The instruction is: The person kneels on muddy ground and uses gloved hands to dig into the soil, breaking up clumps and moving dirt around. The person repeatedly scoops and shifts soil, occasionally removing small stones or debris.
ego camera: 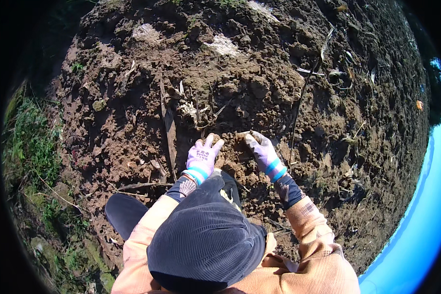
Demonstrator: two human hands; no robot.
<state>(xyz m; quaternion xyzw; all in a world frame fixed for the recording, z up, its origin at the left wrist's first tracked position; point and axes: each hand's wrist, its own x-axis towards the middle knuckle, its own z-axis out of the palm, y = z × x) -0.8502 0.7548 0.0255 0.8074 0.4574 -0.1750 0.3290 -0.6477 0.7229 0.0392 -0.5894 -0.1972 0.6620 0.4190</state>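
Brown clumpy soil (235, 158) lies between my two hands. My left hand (204, 156), in a light purple knit glove with a blue-striped cuff, rests on the soil with its fingers spread and a small clod by the fingertips. Opposite it, my right hand (263, 152), gloved alike, has its fingers curled down against the loose soil; whether it grips a clod cannot be told. Just beyond the left hand are dry pale plant remains (194, 110). A long flat strip of dry stalk (169, 128) lies to the left of that hand.
A thin dark stalk (299, 104) slants across the soil at the right. A dry stick (143, 185) lies left of my left forearm. Green weeds (40, 147) grow along the left edge. Pale stones or clods (223, 45) show farther ahead. My dark-clad knee (209, 235) is close below the hands.
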